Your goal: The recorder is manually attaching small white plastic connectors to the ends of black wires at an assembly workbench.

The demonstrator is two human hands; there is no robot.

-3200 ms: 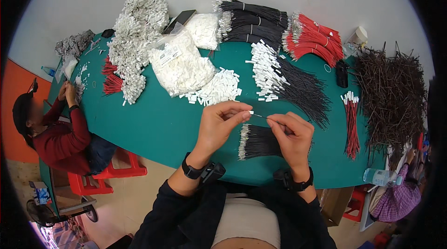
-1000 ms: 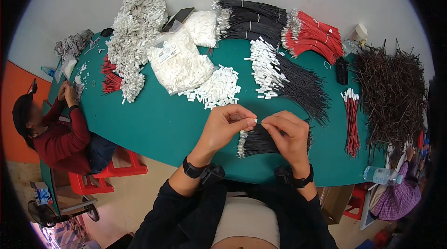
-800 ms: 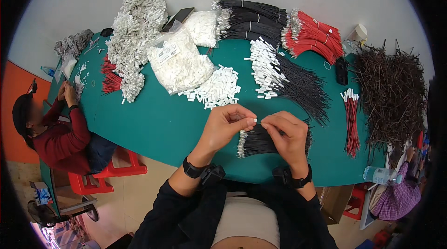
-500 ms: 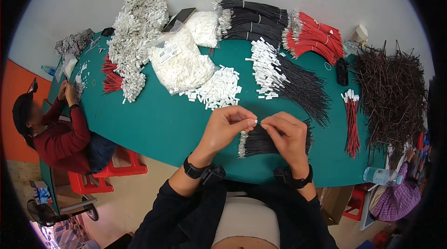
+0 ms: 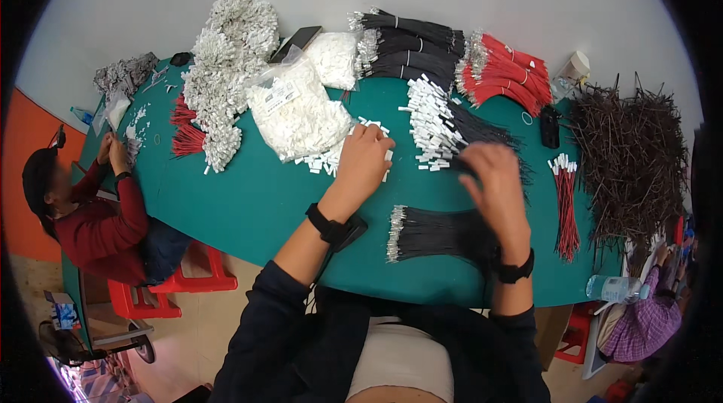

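My left hand [image 5: 364, 156] is over the pile of loose white plastic connector housings [image 5: 326, 163], its fingers bent down and a little apart. Its thumb and fingertips are partly hidden, and I make out no piece held in them. My right hand [image 5: 493, 184], blurred by motion, hovers over the lower edge of a heap of black wires with white housings [image 5: 433, 128]. Its thumb stands apart from the fingers, with nothing visible between them. Nearer me lies a bundle of black wires with bare metal ends [image 5: 437, 233], partly under my right wrist.
Bags of white housings [image 5: 297, 117] lie behind the loose pile. Bundles of black wires [image 5: 414, 45] and red wires [image 5: 512, 75] line the back. At right are a small red wire bundle [image 5: 565, 211], a dark tangled heap [image 5: 633, 154] and a bottle [image 5: 617, 288]. A co-worker [image 5: 98, 215] sits left.
My hands, together over the black bundle before with a small white piece at the fingertips, have parted. The left moved up to the loose housings, the right up and right to the wire heap.
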